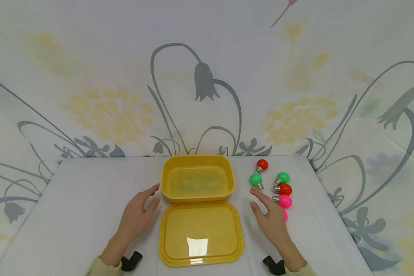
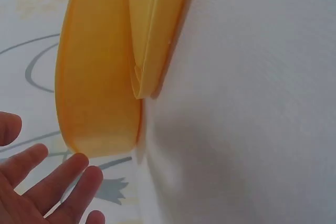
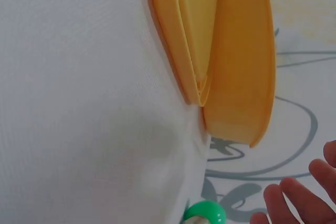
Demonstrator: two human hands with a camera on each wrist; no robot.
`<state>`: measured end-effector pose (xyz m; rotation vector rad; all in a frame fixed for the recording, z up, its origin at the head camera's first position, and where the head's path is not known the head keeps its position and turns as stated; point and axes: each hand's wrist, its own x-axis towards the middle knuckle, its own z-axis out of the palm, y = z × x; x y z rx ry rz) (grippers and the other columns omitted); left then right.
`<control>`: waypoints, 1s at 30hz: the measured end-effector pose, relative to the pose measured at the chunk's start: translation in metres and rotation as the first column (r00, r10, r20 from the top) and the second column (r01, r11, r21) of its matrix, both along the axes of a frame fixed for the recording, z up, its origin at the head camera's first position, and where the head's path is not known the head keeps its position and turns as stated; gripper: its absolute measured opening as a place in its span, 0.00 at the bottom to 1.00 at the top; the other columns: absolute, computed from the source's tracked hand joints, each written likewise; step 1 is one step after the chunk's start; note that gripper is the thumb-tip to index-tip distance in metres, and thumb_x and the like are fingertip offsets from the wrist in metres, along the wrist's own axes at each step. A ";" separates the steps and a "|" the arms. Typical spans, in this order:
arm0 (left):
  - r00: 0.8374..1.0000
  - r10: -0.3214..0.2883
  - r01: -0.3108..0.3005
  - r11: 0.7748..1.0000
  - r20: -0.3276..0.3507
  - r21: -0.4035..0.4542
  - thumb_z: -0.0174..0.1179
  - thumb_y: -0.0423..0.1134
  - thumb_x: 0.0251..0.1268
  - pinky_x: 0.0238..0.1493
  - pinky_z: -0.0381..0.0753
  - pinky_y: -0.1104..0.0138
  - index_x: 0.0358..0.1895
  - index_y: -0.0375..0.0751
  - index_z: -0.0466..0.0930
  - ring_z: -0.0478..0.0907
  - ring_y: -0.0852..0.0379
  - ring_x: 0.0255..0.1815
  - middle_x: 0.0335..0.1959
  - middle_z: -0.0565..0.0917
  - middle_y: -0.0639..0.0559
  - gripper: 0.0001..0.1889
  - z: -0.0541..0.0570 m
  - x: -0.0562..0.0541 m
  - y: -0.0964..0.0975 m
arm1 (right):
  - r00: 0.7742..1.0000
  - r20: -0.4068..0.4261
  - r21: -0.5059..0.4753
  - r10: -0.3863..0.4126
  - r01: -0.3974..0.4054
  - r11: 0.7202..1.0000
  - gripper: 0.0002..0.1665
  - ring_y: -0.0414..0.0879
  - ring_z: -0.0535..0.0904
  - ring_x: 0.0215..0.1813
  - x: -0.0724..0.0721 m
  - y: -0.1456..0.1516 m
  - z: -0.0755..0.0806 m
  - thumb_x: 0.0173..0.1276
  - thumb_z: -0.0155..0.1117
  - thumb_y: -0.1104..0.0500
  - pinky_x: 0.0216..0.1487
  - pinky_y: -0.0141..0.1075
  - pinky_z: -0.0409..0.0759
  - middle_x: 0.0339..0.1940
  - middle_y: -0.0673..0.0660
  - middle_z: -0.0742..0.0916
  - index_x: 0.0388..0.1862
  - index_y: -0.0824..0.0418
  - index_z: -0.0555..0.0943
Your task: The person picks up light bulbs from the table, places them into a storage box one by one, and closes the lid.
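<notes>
A yellow plastic box stands without its cover at the back middle of the table. Right in front of it lies its yellow lid, flat on the cloth. My left hand hovers at the box's left side with fingers spread and the forefinger close to the wall; it holds nothing. On the other side, my right hand is held with relaxed fingers, between the lid and the light bulbs. A green bulb lies just beyond its fingertips. One pink bulb is partly hidden behind this hand.
Several small coloured bulbs lie loose at the right, among them a red bulb, another green bulb and a pink bulb. White cloth covers the table. A flower-printed curtain rises behind its far edge.
</notes>
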<state>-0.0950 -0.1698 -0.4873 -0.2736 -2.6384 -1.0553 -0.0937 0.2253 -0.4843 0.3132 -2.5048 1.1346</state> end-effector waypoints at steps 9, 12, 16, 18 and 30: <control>0.992 -0.032 0.013 0.986 0.118 0.165 0.56 0.43 0.75 0.60 0.74 0.43 0.69 0.43 0.73 0.78 0.46 0.56 0.55 0.84 0.46 0.22 -0.004 -0.014 -0.001 | 0.996 -0.053 -0.101 -0.070 0.065 0.993 0.21 0.33 0.79 0.57 0.002 0.018 -0.002 0.63 0.68 0.72 0.55 0.23 0.74 0.54 0.55 0.87 0.57 0.63 0.84; 0.993 -0.037 0.014 0.982 0.115 0.189 0.57 0.42 0.75 0.59 0.74 0.45 0.69 0.42 0.74 0.79 0.46 0.54 0.53 0.84 0.45 0.22 -0.005 -0.019 0.000 | 0.993 -0.016 -0.101 -0.117 0.115 0.988 0.21 0.28 0.78 0.54 0.005 0.023 -0.002 0.65 0.67 0.70 0.52 0.20 0.74 0.53 0.55 0.88 0.57 0.61 0.84; 0.992 -0.043 0.017 0.977 0.119 0.213 0.56 0.41 0.76 0.56 0.76 0.47 0.68 0.40 0.74 0.79 0.46 0.52 0.52 0.84 0.44 0.22 -0.005 -0.025 0.000 | 0.984 0.030 -0.113 -0.177 0.179 0.977 0.19 0.26 0.80 0.46 0.011 0.031 -0.002 0.65 0.67 0.70 0.48 0.18 0.75 0.49 0.56 0.89 0.54 0.60 0.86; 0.991 -0.040 0.011 0.975 0.128 0.223 0.56 0.40 0.75 0.55 0.77 0.48 0.68 0.41 0.74 0.79 0.46 0.51 0.52 0.83 0.44 0.21 -0.005 -0.027 0.001 | 0.981 0.033 -0.133 -0.190 0.193 0.972 0.17 0.27 0.81 0.45 0.013 0.034 -0.002 0.64 0.68 0.71 0.48 0.18 0.75 0.47 0.57 0.89 0.52 0.62 0.87; 0.987 -0.045 0.007 0.969 0.153 0.245 0.59 0.38 0.73 0.48 0.79 0.60 0.66 0.41 0.77 0.78 0.51 0.45 0.46 0.82 0.47 0.20 -0.005 -0.044 0.001 | 0.970 0.042 -0.177 -0.241 0.245 0.953 0.16 0.25 0.77 0.51 0.023 0.057 -0.004 0.62 0.68 0.74 0.51 0.19 0.75 0.46 0.61 0.88 0.49 0.66 0.86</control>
